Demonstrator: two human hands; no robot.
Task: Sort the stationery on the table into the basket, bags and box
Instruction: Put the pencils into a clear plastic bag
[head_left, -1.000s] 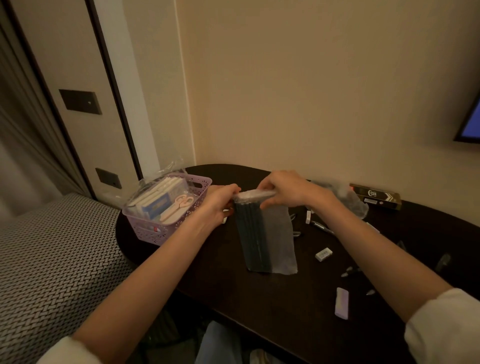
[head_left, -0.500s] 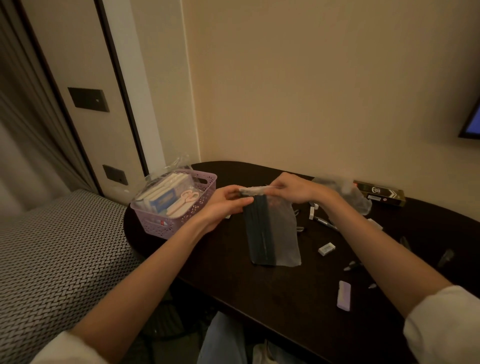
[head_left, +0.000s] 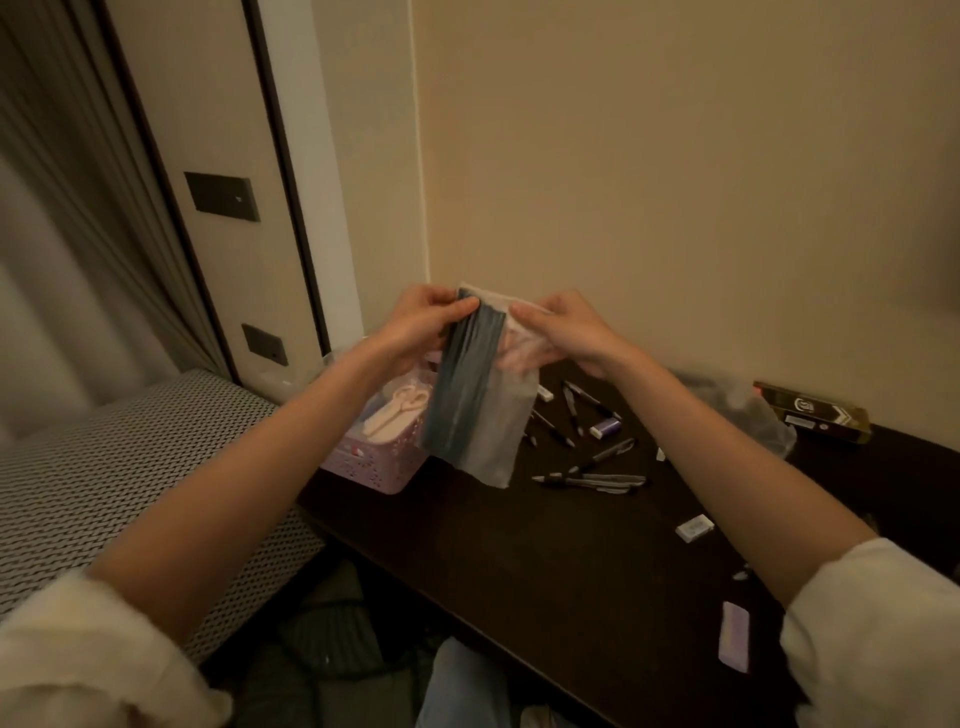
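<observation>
A clear plastic bag (head_left: 501, 426) hangs in the air above the dark table (head_left: 545, 561), with a bundle of dark pencils (head_left: 460, 389) inside along its left side. My left hand (head_left: 421, 325) pinches the bag's top left corner. My right hand (head_left: 558, 332) pinches the top right edge. Behind the bag stands a lilac basket (head_left: 371, 462) holding scissors (head_left: 397, 410). Several pens (head_left: 589, 478) lie loose on the table to the right.
A dark and gold box (head_left: 813, 413) and a second crumpled clear bag (head_left: 748, 410) lie at the back right. White erasers (head_left: 693, 528) and a lilac eraser (head_left: 734, 643) lie on the right. A patterned seat (head_left: 104, 483) borders the table's left.
Both hands have lifted the bag of pencils off the table and raised it in front of the basket. The camera has tilted and the pens have come into view.
</observation>
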